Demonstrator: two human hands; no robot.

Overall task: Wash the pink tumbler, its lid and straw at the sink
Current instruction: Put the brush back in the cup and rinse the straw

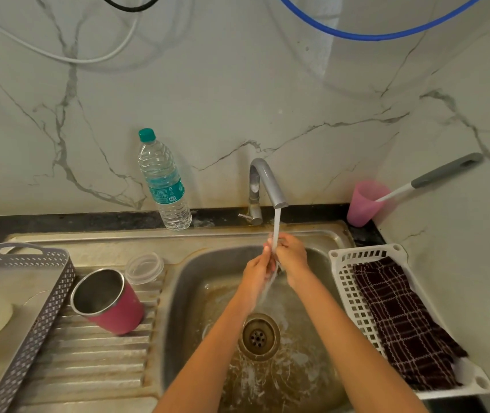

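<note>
Straw [274, 248] apparently upright under tap [267, 180]

Veined marble wall [238, 99] behind dark counter [59, 222]

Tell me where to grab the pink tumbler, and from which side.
Take the tumbler round its pink wall from the right, the sink side: the basket crowds its left, the lid its back. The left hand and right hand hold the straw.

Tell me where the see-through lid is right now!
In the head view, the clear lid sits on the ridged drainboard, left of the sink basin, right beside the far side of the pink tumbler.
</note>
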